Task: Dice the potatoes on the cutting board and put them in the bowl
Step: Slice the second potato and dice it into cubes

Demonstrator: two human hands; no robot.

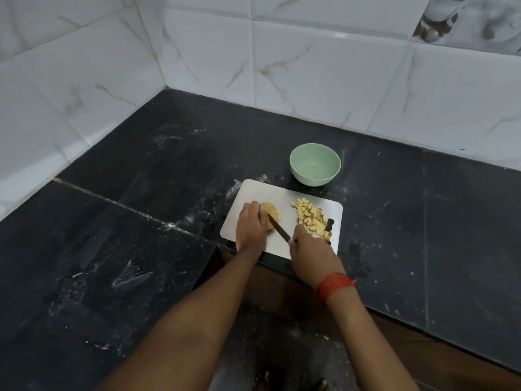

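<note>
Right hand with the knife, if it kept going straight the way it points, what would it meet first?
Probably the potato: the right hand aims its knife up-left at it, with the left hand holding it just beyond. Depth is unclear.

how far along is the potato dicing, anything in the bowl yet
Done: a pile of diced potato lies on the cutting board. In hand: the left hand steadies a part-cut potato; the right hand holds the knife to it. Left: finishing it and filling the empty green bowl.
</note>
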